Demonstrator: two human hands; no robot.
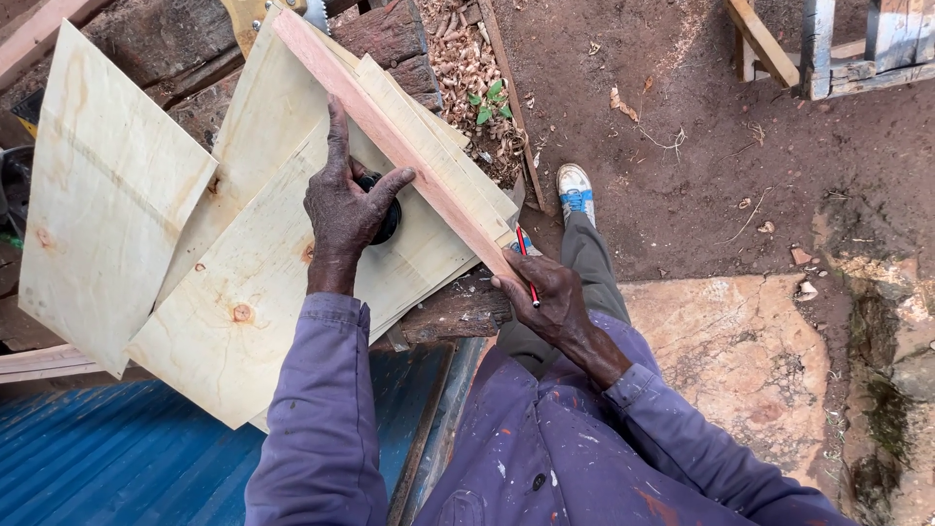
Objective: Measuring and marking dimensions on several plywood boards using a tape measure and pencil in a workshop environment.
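My left hand (343,205) rests on a black round object (388,222) lying on a pale plywood sheet (234,321), with its forefinger stretched up against a long reddish wooden strip (390,131). The strip runs diagonally from the upper left down to my right hand (545,292). That hand holds a red pencil (527,265) at the strip's near end, by the edge of the plywood.
A second plywood sheet (107,195) lies to the left, over rough timbers. A handsaw (261,14) shows at the top. Blue corrugated metal (117,458) lies below. Wood shavings (467,68), bare earth and a stone slab (740,360) lie right. My shoe (576,190) stands on the ground.
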